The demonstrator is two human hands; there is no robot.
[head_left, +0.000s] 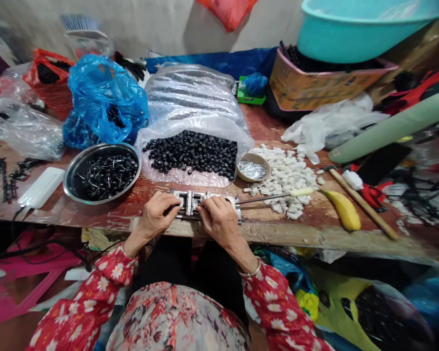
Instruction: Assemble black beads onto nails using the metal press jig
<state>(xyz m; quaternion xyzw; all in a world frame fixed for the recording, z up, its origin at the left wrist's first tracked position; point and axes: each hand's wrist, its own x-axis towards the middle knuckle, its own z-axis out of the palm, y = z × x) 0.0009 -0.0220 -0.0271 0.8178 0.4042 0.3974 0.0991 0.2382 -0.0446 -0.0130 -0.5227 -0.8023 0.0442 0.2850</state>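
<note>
A small metal fixture with a screw rod and a white-tipped handle (300,192) lies along the table's front edge. My left hand (158,214) is at the left end of the metal fixture (189,202), thumb and fingers pinched together; something dark shows between them, too small to name. My right hand (219,219) rests over the fixture's right part, its fingers curled down and pinched, and what they hold is hidden. Just behind the fixture, small round black plastic parts (193,153) spill from a clear bag. A small bowl (254,168) of metal pins stands to the right.
At the left stands a steel bowl (101,173) of black parts with pins, near a white power bank (42,187). White plastic pieces (285,175) lie heaped on the right, beside a yellow banana-shaped object (343,209) and a wooden-handled hammer (364,204). A blue bag (102,100) stands behind.
</note>
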